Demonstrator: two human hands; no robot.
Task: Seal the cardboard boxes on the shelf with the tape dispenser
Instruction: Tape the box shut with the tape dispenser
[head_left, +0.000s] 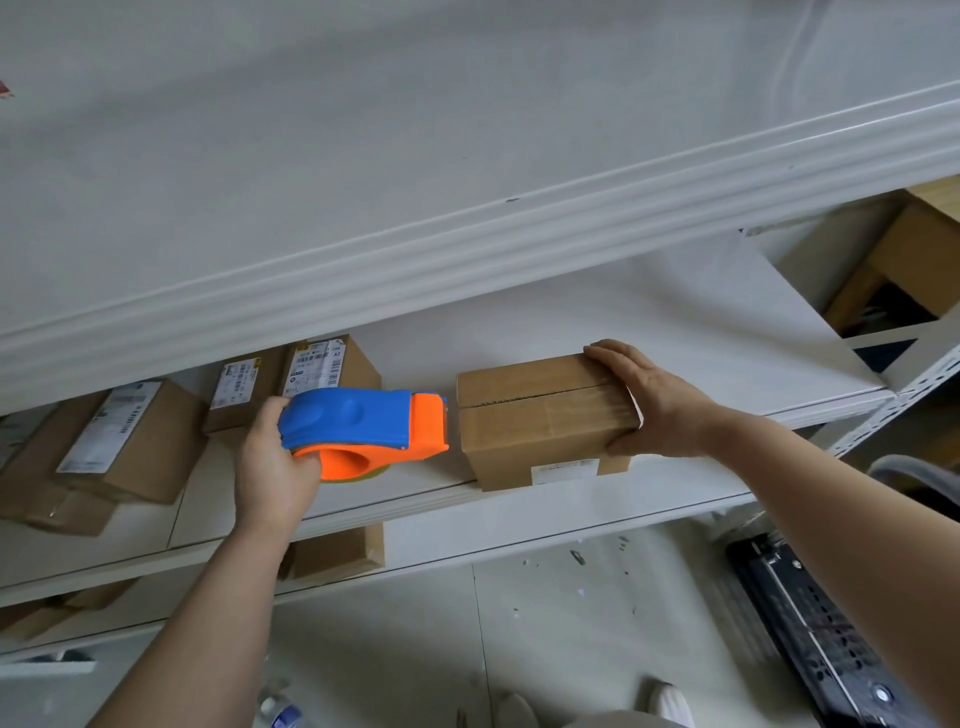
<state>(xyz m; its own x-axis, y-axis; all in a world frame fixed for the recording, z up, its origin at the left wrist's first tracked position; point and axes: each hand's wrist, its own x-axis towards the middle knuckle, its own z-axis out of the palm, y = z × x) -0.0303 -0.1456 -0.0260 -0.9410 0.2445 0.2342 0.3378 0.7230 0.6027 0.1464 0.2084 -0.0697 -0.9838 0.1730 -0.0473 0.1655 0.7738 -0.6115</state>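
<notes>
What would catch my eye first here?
The bright blue and orange dispenser stands out, gripped by the left hand above the middle of the white shelf. Its orange nose points at a plain brown box just to its right, which the right hand holds by its right end. Labelled boxes sit further left on the same shelf.

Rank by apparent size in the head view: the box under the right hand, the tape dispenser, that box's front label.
1. box
2. tape dispenser, slightly smaller, about equally near
3. front label, clearly smallest
</notes>
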